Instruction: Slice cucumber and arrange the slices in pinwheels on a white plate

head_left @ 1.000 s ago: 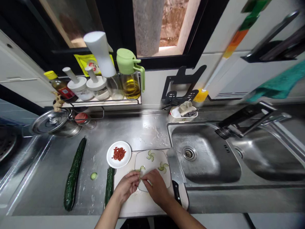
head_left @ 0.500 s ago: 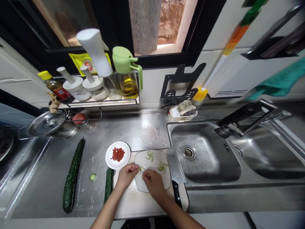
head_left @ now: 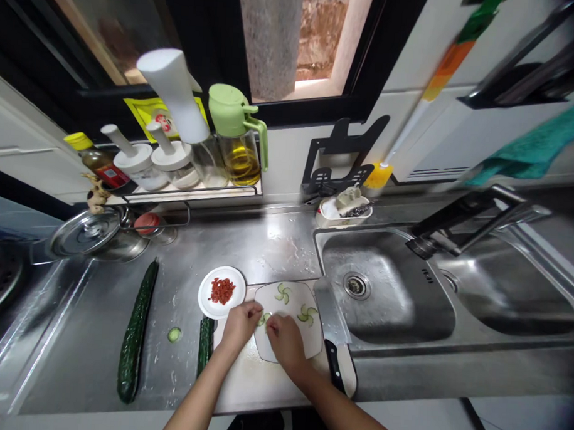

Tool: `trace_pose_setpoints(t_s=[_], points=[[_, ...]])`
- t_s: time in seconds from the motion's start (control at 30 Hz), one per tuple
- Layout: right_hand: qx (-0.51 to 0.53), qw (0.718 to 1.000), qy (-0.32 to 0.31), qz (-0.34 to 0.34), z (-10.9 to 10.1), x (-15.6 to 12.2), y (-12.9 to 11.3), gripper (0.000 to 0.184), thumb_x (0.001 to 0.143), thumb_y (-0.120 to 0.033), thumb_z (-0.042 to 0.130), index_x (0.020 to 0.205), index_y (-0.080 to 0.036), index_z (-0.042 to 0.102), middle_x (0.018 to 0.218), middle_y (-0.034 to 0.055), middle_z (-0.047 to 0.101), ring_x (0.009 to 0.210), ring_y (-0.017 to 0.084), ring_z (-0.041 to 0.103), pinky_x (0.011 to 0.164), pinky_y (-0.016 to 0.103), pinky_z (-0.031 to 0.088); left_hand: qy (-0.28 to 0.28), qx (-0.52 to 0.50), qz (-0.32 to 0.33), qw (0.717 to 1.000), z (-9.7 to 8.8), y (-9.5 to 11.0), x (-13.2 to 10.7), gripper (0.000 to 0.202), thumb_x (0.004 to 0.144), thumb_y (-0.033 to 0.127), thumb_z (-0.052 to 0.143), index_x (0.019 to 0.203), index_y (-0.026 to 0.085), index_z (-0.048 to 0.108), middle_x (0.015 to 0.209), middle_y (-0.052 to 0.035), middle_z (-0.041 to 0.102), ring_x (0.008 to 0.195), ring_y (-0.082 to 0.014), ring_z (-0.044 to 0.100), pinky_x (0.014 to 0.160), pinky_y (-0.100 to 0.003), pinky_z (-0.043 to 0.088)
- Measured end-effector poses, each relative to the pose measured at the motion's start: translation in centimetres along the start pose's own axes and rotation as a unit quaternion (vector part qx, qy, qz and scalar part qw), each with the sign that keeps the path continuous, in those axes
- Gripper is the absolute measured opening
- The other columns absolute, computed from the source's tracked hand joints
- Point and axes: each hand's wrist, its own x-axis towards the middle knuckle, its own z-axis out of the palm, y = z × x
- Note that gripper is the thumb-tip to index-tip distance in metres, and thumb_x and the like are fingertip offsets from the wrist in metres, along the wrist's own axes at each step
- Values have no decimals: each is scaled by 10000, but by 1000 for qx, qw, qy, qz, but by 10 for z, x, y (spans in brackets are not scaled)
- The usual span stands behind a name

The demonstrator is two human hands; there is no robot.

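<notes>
My left hand (head_left: 243,320) is at the left edge of the white square plate (head_left: 289,350), thumb and fingertips pinched together. Facing it over the plate, my right hand (head_left: 285,341) has its fingers curled and pinched too. Whatever either pinch holds is too small to make out. Between the fingertips lie thin cucumber slices (head_left: 263,319), partly covered by the hands. Two pinwheels of curved cucumber slices rest on the same plate, one pinwheel (head_left: 282,293) at the back and another pinwheel (head_left: 307,314) at the right. The plate sits on a pale cutting board (head_left: 243,383).
Left of the board are a round plate (head_left: 202,293) of red berries, a cut cucumber (head_left: 206,347), a cucumber end (head_left: 174,334) and a whole cucumber (head_left: 136,335). A cleaver (head_left: 331,314) lies along the board's right side, beside the sink (head_left: 388,294). Seasoning jars (head_left: 176,164) line the shelf behind.
Both hands have shifted slightly left and stay pinched. The cucumber slices between them now show lower and more spread on the plate. The view has tilted a little.
</notes>
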Motion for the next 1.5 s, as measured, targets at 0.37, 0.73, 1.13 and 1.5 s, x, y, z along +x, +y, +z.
trace_pose_setpoints(t_s=[0.37, 0.73, 1.13, 1.5], points=[[-45, 999, -2, 0, 5, 1, 0, 168, 796, -103, 499, 718, -198, 613, 714, 14, 618, 766, 169, 507, 668, 249, 311, 13, 74, 42, 996, 3, 2, -2, 152, 761, 146, 487, 750, 190, 632, 695, 8, 622, 649, -115, 545, 622, -202, 362], [-91, 996, -4, -26, 5, 1, -5, 185, 811, -93, 465, 739, -199, 597, 800, 31, 624, 792, 183, 494, 749, 291, 301, 12, 148, 81, 986, 6, 4, 1, 183, 774, 101, 457, 754, 189, 616, 780, -32, 619, 754, -154, 553, 699, -244, 374], [-102, 993, -4, -62, 1, -2, -2, 180, 842, -118, 454, 751, -189, 592, 832, 36, 617, 782, 173, 479, 772, 289, 295, 60, 91, 92, 990, 1, -3, -9, 183, 806, 155, 453, 787, 185, 633, 818, -47, 642, 794, -164, 584, 748, -270, 426], [-93, 993, -7, -78, -14, -17, 8, 195, 870, -162, 458, 768, -203, 619, 804, 26, 633, 804, 183, 489, 762, 281, 306, 209, 145, -40, 966, -55, -60, -18, 230, 820, 247, 463, 893, 213, 678, 955, -56, 704, 868, -188, 630, 787, -279, 441]])
